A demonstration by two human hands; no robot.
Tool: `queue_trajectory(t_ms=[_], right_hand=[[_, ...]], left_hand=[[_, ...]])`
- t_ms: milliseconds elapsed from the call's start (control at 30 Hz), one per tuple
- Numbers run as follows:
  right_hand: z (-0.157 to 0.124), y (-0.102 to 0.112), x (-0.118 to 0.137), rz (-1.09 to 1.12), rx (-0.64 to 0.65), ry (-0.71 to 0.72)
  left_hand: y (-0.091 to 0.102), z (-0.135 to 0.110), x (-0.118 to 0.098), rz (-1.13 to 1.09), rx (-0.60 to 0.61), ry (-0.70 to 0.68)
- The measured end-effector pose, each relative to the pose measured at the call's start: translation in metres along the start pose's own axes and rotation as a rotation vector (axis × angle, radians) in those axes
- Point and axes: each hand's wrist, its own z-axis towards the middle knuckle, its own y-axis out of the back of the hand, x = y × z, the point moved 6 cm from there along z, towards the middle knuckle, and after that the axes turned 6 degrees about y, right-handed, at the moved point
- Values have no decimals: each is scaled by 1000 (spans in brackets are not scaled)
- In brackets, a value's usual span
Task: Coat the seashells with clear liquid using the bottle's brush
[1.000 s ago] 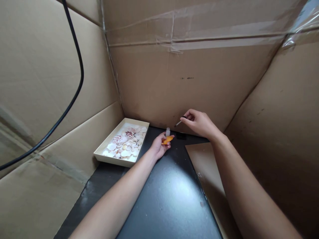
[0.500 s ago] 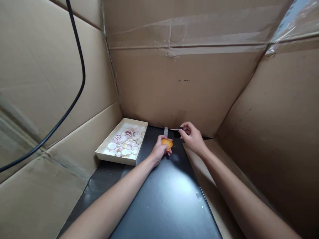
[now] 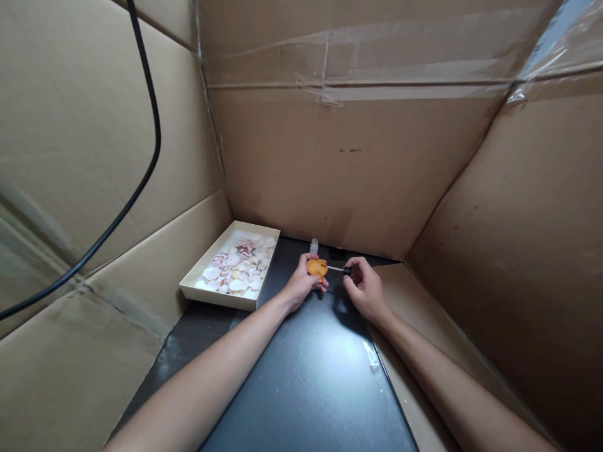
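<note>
My left hand (image 3: 299, 285) is closed around an orange shell (image 3: 316, 268), holding it just above the black tabletop (image 3: 301, 376). My right hand (image 3: 363, 290) pinches a small brush with a black cap (image 3: 340, 269); its thin tip points left and touches the orange shell. A small clear bottle (image 3: 314, 246), uncapped, stands on the table just behind the shell.
A cream tray (image 3: 207, 295) filled with several white and pinkish shells lies at the left rear of the table. Cardboard walls enclose the space on all sides. A black cable (image 3: 141, 176) hangs across the left wall. A cardboard flap (image 3: 424, 351) lies along the table's right edge.
My right hand came down and leftward from near the back wall, bringing the brush tip to the orange shell. My left hand turned the shell to face up and stayed near the bottle.
</note>
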Motion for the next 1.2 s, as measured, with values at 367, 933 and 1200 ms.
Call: queue_trajectory(t_ms=[367, 933, 1200], right_hand=[[-1, -1, 0, -126, 36, -7], [1, 4, -1, -228, 27, 18], [-3, -5, 8, -182, 96, 69]], left_hand=[[-1, 1, 3, 35, -10, 42], [1, 1, 3, 90, -60, 67], [6, -1, -3, 146, -198, 4]])
